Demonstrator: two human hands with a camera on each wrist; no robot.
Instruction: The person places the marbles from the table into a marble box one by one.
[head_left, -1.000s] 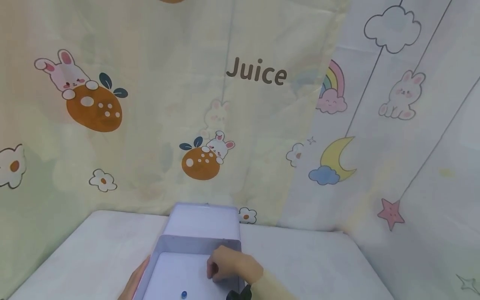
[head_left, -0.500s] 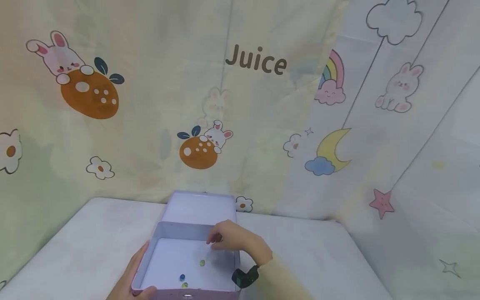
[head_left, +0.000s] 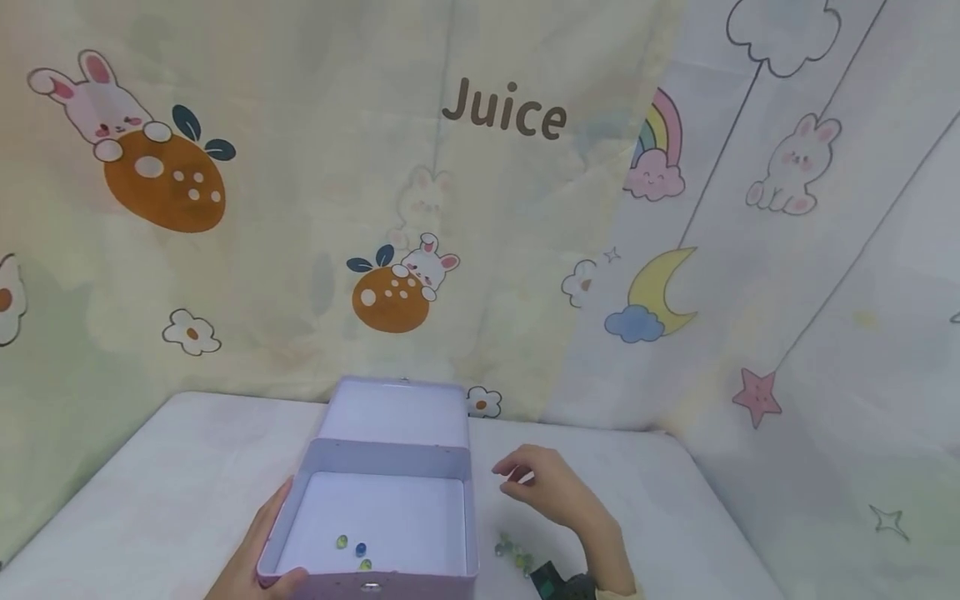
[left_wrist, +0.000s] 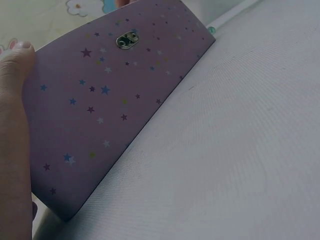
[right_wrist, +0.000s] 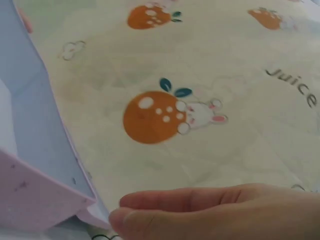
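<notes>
An open lilac tin box (head_left: 450, 533) with a starred front wall (left_wrist: 110, 100) stands on the white table, its lid (head_left: 393, 414) upright at the back. Three small marbles (head_left: 356, 550), green and blue, lie near its front wall. My left hand (head_left: 262, 562) grips the box's front left corner, thumb (left_wrist: 15, 100) on the front. My right hand (head_left: 521, 477) hovers just right of the box with loosely curled fingers (right_wrist: 200, 210) and nothing visible in them. Several more marbles (head_left: 512, 552) lie on the table below that hand, close to the box's right wall.
A cartoon-print curtain (head_left: 480, 208) hangs close behind the table and along its right side. The white table (head_left: 165, 483) shows bare cloth left of the box and right of my hand. A dark wrist strap (head_left: 555, 583) sits at the bottom edge.
My right hand has left the inside of the box and moved right, over the table. A third marble now lies in the box. The left hand keeps its grip.
</notes>
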